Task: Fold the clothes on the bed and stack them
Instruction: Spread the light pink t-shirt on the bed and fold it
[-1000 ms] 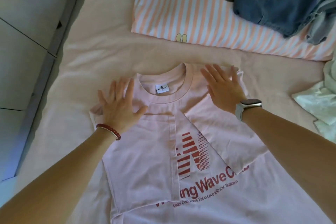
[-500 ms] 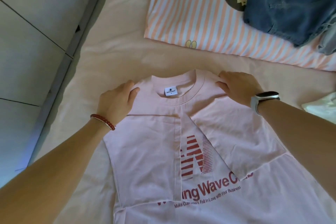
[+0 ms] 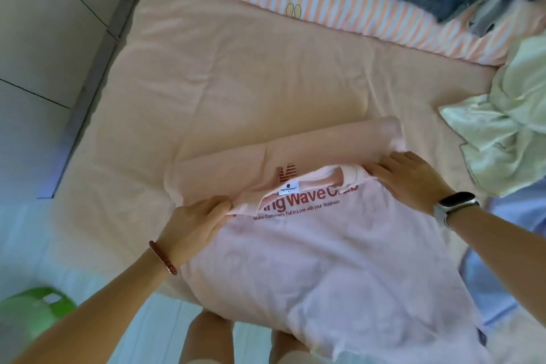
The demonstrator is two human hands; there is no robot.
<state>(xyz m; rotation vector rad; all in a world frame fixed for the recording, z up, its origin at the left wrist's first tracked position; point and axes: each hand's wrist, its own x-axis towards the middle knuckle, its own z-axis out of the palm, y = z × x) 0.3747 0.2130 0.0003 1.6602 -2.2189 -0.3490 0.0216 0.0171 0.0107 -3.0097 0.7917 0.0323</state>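
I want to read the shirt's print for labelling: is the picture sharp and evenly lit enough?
Head view: the T-shirt print reads partly, its start hidden by the folded collar; edges smear with motion blur, the green thing worst; daylight is soft, without glare.

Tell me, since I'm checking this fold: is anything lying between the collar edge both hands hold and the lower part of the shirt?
Nothing visible. The left hand and right hand grip the pink T-shirt at its collar edge; the fabric toward the hem lies bare.
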